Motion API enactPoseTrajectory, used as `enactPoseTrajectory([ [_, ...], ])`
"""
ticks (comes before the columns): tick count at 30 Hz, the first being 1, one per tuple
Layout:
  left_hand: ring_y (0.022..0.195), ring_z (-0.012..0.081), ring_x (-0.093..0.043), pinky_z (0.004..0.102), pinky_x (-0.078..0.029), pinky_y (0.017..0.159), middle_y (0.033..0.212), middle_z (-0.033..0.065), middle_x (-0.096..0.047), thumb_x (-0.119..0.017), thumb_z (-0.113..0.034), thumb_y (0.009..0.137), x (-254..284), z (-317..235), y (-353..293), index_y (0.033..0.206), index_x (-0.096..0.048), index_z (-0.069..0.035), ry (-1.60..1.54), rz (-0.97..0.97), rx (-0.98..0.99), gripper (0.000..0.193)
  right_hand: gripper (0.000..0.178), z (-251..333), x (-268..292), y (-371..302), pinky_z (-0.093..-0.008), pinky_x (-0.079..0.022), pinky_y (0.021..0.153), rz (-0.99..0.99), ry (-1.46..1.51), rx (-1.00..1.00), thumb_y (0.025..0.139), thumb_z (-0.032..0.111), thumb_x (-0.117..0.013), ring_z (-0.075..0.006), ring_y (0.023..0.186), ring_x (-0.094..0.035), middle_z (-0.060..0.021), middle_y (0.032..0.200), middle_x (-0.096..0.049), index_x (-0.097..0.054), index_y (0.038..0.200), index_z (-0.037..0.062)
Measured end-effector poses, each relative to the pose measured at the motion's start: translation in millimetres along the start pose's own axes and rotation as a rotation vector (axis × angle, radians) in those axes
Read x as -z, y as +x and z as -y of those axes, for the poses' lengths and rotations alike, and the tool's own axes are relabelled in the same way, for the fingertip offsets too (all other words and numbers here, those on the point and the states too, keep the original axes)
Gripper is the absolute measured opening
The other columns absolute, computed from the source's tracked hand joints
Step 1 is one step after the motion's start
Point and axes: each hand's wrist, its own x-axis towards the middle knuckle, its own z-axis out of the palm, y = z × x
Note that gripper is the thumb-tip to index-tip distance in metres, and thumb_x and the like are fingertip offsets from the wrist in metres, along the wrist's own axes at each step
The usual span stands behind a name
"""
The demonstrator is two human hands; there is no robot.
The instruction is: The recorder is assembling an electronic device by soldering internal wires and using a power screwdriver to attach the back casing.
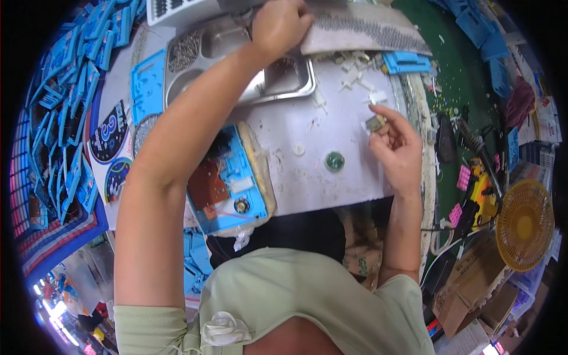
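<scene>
At the far edge of the table, my left hand [279, 28] reaches over a steel compartment tray [312, 87], next to a pale board [367, 15] covered with rows of small screws. Its fingertips are hidden, so what they touch cannot be made out. Between the thumb and fingers of my right hand [397, 145] is a small metal block [374, 123], held above the table's right side. Below my left forearm lies an opened blue plastic housing [251, 204], with a brown circuit board [208, 184], wires and a round black part inside.
A green round dish [334, 161] and a white disc [298, 150] lie mid-table. White plastic pieces [350, 77] and blue parts [407, 62] are at the far right. Many blue housings [65, 124] pile up at left. A yellow basket [525, 225] stands at right.
</scene>
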Motion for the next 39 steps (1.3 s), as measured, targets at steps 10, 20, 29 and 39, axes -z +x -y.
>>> enactPoseTrajectory([
  [10, 0.094, 0.0384, -0.070, 0.0469, -0.055, 0.085, 0.096, 0.0190, -0.074, -0.067, -0.017, 0.087, 5, 17, 1, 0.091, -0.075, -0.004, 0.073, -0.050, -0.096, 0.016, 0.043, 14, -1, -7, -0.0188, -0.036, 0.062, 0.251, -0.395, -0.066, 0.083, -0.004, -0.061, -0.0013, 0.066, -0.043, 0.0082, 0.075, -0.050, -0.069, 0.125, 0.0011],
  [20, 0.095, 0.0377, -0.070, 0.0484, -0.054, 0.088, 0.096, 0.0209, -0.073, -0.074, -0.025, 0.081, 4, -1, -4, 0.087, -0.078, -0.004, 0.028, 0.026, 0.053, 0.023, 0.044, -2, 9, -1, -0.0304, -0.048, 0.061, 0.255, -0.686, -0.049, 0.077, 0.004, -0.067, -0.0153, 0.059, -0.058, -0.0054, 0.067, -0.059, -0.070, 0.121, 0.0058],
  [29, 0.089, 0.0402, -0.070, 0.0506, -0.054, 0.083, 0.092, 0.0192, -0.073, -0.070, -0.022, 0.089, -6, -1, -8, 0.094, -0.073, -0.005, 0.093, -0.160, -0.059, 0.018, 0.042, -7, 12, -2, -0.0263, -0.045, 0.059, 0.183, -0.552, 0.044, 0.083, 0.005, -0.070, -0.0101, 0.059, -0.053, -0.0021, 0.067, -0.057, -0.069, 0.125, 0.0060],
  [39, 0.080, 0.0265, -0.072, 0.0372, -0.057, 0.072, 0.089, 0.0165, -0.074, -0.069, -0.014, 0.093, 74, -77, -68, 0.104, -0.068, 0.001, -0.322, 0.132, -0.340, 0.018, 0.039, 3, 8, -15, -0.0278, -0.044, 0.059, 0.429, -0.544, -0.096, 0.083, 0.006, -0.069, -0.0120, 0.060, -0.052, -0.0010, 0.068, -0.056, -0.070, 0.122, 0.0057],
])
